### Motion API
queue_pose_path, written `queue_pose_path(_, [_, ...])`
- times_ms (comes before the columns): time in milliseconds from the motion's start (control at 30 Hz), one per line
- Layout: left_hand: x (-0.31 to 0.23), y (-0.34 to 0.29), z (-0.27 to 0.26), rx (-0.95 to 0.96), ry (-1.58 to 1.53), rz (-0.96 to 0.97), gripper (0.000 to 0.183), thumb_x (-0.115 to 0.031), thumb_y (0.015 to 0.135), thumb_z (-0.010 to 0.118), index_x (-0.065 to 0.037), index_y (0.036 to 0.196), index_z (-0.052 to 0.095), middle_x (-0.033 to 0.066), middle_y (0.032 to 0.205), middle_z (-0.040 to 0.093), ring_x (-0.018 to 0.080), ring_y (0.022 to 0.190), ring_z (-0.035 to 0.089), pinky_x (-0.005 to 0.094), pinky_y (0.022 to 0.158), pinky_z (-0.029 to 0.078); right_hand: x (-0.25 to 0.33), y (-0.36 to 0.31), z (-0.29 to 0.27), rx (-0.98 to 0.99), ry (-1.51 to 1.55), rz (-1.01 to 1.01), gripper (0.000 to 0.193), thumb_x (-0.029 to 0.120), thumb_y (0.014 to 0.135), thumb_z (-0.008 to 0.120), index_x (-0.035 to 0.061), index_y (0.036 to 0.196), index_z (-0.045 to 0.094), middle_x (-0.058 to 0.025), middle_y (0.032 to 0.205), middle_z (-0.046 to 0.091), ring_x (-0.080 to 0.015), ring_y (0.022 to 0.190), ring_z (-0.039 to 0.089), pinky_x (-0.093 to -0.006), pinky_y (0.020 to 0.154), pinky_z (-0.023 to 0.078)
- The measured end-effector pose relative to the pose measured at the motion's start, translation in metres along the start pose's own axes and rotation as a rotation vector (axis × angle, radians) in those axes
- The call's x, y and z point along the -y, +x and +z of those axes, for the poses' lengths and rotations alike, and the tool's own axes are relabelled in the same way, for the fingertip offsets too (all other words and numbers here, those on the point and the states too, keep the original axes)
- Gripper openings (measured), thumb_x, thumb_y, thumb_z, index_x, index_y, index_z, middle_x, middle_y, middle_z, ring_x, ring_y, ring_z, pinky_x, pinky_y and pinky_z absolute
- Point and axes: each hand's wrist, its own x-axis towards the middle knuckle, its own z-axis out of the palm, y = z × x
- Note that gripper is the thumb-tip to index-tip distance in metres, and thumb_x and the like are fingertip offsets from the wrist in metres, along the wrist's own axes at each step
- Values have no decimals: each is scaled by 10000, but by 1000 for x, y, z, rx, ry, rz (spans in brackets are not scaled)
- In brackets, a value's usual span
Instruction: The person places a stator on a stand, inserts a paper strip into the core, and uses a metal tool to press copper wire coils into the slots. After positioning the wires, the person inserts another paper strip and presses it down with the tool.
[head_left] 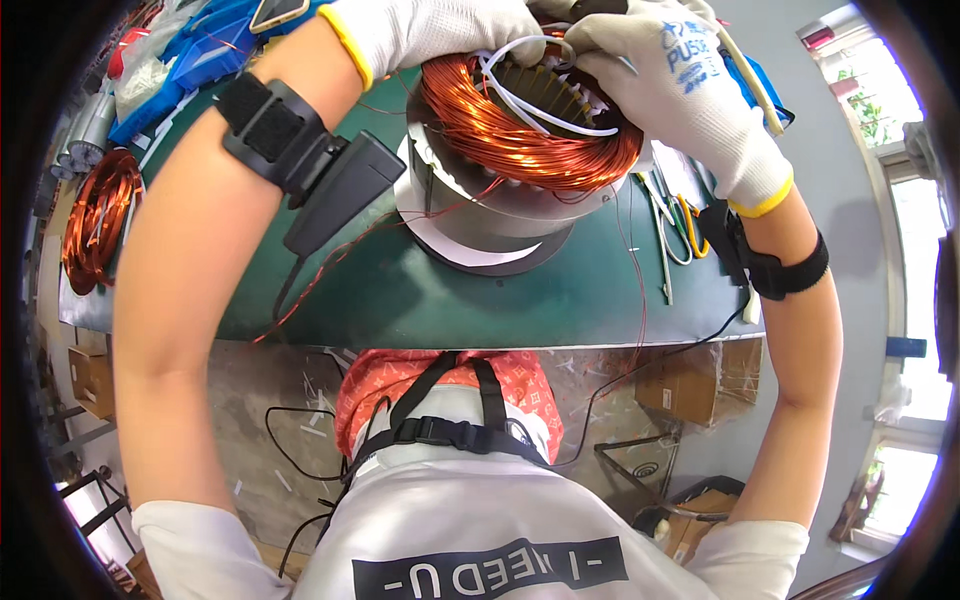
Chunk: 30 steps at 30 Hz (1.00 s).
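A motor stator (505,215) stands upright on the green bench, a thick ring of copper winding (530,155) bulging from its top. White insulating sleeving (515,100) loops across the ring's opening. My left hand (470,30), in a white knitted glove with a yellow cuff, reaches to the far left of the winding. Its fingers are curled, and what they hold is hidden. At the far right of the ring, my right hand (655,75), gloved alike, pinches beside the upper end of the sleeving loop. Thin red wires (430,215) trail from the winding.
Scissors (693,225) and other hand tools lie right of the stator. A copper wire coil (103,220), metal cylinders (88,130) and blue bins (210,55) crowd the left side. A phone (280,12) rests at the back. Cardboard boxes (680,390) stand below the bench.
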Motion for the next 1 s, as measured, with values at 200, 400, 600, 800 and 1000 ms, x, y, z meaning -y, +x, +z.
queue_pose_path(200, [18, -4, 19, -169, 43, -52, 548, -31, 691, 559, 7, 1236, 601, 80, 1131, 664, 159, 1054, 586, 279, 960, 449, -15, -24, 21, -239, 256, 120, 113, 188, 840, 687, 84, 883, 700, -139, 819, 669, -314, 817, 640, -413, 729, 498])
queue_pose_path(400, [-13, -22, 4, -230, -160, -133, 557, -375, 937, 589, 24, 1322, 539, 95, 1236, 609, 130, 1118, 558, 272, 960, 451, 2, -56, -23, 88, 768, 978, 283, 244, 896, 584, -17, 962, 673, -52, 795, 664, -101, 702, 616, -253, 624, 511])
queue_pose_path(600, [-4, 16, 17, -101, 194, -183, 403, -427, 968, 561, -81, 1128, 693, -8, 893, 671, 64, 808, 568, 238, 673, 479, -7, -26, -25, 330, 855, 857, 227, 180, 915, 554, -9, 1009, 639, -20, 787, 624, -61, 642, 587, -219, 563, 497])
queue_pose_path(800, [-5, 24, 24, -192, 224, -104, 346, -313, 963, 542, -30, 1098, 686, 38, 915, 687, 111, 823, 601, 273, 732, 499, -14, -38, -16, 180, 847, 776, 188, 83, 854, 518, -6, 982, 622, -42, 771, 617, -94, 622, 590, -245, 534, 494])
queue_pose_path(1000, [8, 14, 16, -198, 97, -220, 360, -294, 962, 562, -6, 1151, 666, 82, 961, 703, 129, 860, 608, 290, 805, 485, -52, -38, -17, 370, 1186, 750, 285, 214, 933, 559, -1, 1107, 626, -56, 921, 685, -101, 745, 671, -244, 690, 565])
